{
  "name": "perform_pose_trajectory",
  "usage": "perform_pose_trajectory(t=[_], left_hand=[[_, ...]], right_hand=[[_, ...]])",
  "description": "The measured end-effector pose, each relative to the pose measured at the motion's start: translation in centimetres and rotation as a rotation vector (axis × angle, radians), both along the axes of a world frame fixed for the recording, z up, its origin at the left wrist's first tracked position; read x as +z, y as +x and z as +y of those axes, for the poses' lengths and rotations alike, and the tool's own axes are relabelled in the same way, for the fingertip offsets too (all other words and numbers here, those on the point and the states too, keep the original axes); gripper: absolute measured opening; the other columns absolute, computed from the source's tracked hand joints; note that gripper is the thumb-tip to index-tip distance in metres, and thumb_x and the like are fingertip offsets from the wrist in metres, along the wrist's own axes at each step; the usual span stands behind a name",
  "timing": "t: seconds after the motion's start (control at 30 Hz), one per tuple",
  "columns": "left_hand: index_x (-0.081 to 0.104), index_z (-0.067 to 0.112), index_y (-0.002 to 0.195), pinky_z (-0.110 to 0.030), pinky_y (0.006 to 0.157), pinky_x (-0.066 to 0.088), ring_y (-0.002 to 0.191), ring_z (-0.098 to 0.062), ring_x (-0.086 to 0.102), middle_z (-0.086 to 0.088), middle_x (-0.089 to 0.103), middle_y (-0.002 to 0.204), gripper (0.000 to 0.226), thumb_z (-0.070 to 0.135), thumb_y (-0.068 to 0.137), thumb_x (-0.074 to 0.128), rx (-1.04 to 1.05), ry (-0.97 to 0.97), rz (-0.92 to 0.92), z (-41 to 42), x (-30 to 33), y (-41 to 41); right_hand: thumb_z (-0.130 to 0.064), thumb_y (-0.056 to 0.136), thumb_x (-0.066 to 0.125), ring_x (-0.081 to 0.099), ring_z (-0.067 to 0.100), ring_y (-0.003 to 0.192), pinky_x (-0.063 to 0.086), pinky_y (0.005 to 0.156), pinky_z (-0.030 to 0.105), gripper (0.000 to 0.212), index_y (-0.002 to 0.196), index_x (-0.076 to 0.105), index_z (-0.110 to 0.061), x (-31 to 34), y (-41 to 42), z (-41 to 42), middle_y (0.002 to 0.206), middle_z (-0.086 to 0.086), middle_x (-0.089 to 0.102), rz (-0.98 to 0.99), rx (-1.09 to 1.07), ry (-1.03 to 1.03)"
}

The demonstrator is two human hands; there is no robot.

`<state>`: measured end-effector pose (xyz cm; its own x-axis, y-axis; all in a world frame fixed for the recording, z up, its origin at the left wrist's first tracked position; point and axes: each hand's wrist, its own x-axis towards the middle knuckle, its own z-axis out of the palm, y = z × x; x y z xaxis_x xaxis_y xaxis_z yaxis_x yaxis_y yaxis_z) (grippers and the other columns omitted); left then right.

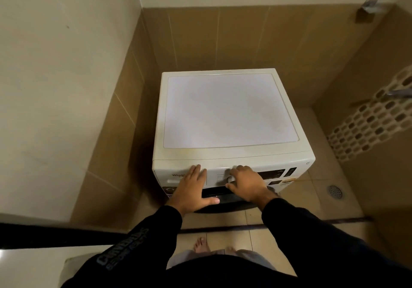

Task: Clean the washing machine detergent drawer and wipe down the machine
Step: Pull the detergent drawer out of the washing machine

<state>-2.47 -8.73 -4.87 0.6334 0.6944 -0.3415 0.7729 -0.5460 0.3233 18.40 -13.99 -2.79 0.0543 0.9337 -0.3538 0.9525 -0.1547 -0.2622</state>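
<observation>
— Fingers first: how do they lie?
— Left hand [193,187] is flat, its fingers [199,170] straight and close together, thumb splayed out toward the right, pressing on the detergent drawer [178,177] front at the upper left of the washing machine [229,111]. Right hand [246,182] is curled, its fingers [238,169] and thumb wrapped round the white dial [230,179] just right of the drawer.
— And the drawer itself?
— Directly under the left fingertips, pushed in flush with the panel as far as I can tell. The dark door [215,196] lies below both palms.
— Beyond the fingers?
— The machine's flat white lid stretches away from the fingertips to a tan tiled wall [223,38]. A dark display [272,174] sits right of the right knuckles.
— Room to move?
— Left of the left hand a tiled wall stands near the machine's side. Right of the right hand, tiled floor [321,189] with a round drain [334,191]. Behind the wrists, bare feet [201,244] on tile.
</observation>
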Motion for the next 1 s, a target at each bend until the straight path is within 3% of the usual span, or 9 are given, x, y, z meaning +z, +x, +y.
perform_pose_trajectory(t=[0.23,0.57,0.73,0.8,0.87,0.93,1.0], left_hand=[[0.006,0.012,0.156,-0.039,0.121,0.004,0.151,-0.025,-0.006,-0.012,-0.004,0.164,0.109,0.078,0.08,0.048,0.043,-0.018,0.04,-2.7,0.1,0.4],[0.0,0.016,0.157,-0.042,0.122,0.007,0.151,-0.025,-0.006,-0.01,-0.007,0.164,0.109,0.075,0.081,0.05,0.184,-0.241,0.178,-6.5,-1.3,-0.9],[0.001,0.015,0.157,-0.04,0.122,0.012,0.151,-0.025,-0.001,-0.009,-0.003,0.164,0.106,0.071,0.083,0.053,0.261,-0.333,0.143,-5.9,-1.5,-2.7],[0.005,0.014,0.157,-0.041,0.121,0.017,0.151,-0.025,0.006,-0.008,0.003,0.164,0.103,0.068,0.084,0.055,0.334,-0.409,0.067,-5.3,-2.1,-3.9],[0.018,0.015,0.155,-0.041,0.118,0.027,0.146,-0.023,0.025,-0.006,0.022,0.161,0.105,0.075,0.077,0.055,0.476,-0.534,-0.063,-4.1,-2.6,-5.3],[0.038,0.012,0.145,-0.038,0.111,0.037,0.132,-0.022,0.045,-0.001,0.047,0.145,0.095,0.076,0.077,0.054,0.664,-0.574,-0.192,-2.8,-3.1,-6.5],[0.053,0.01,0.129,-0.035,0.097,0.043,0.113,-0.026,0.056,-0.003,0.059,0.117,0.067,0.064,0.088,0.054,0.825,-0.585,-0.316,-1.0,-3.6,-7.3]], right_hand=[[-0.047,0.09,0.058,0.049,0.024,0.12,0.046,0.099,0.039,0.048,0.131,0.052,-0.023,-0.9,0.7,-2.0,0.13,0.003,0.055,0.019,-0.008,-0.079],[-0.047,0.091,0.058,0.051,0.025,0.117,0.047,0.096,0.04,0.047,0.128,0.056,-0.019,-3.5,-1.0,-5.1,0.123,0.005,0.056,0.093,0.012,-0.225],[-0.047,0.09,0.058,0.059,0.024,0.107,0.051,0.092,0.037,0.04,0.12,0.062,-0.021,-3.5,-1.6,-4.7,0.117,0.006,0.062,0.146,-0.027,-0.302],[-0.047,0.09,0.059,0.06,0.024,0.106,0.051,0.091,0.036,0.039,0.119,0.063,-0.021,-3.3,-2.2,-4.4,0.115,0.006,0.064,0.163,-0.059,-0.326],[-0.046,0.09,0.06,0.059,0.025,0.11,0.049,0.093,0.036,0.041,0.121,0.062,-0.019,-3.1,-3.2,-3.7,0.119,0.007,0.061,0.171,-0.101,-0.323],[-0.046,0.089,0.063,0.057,0.026,0.113,0.048,0.094,0.036,0.046,0.125,0.058,-0.019,-2.7,-4.4,-3.1,0.122,0.007,0.057,0.183,-0.14,-0.298],[-0.044,0.087,0.066,0.056,0.026,0.114,0.049,0.095,0.038,0.047,0.126,0.057,-0.019,-2.2,-5.8,-2.2,0.123,0.006,0.055,0.2,-0.164,-0.261]])
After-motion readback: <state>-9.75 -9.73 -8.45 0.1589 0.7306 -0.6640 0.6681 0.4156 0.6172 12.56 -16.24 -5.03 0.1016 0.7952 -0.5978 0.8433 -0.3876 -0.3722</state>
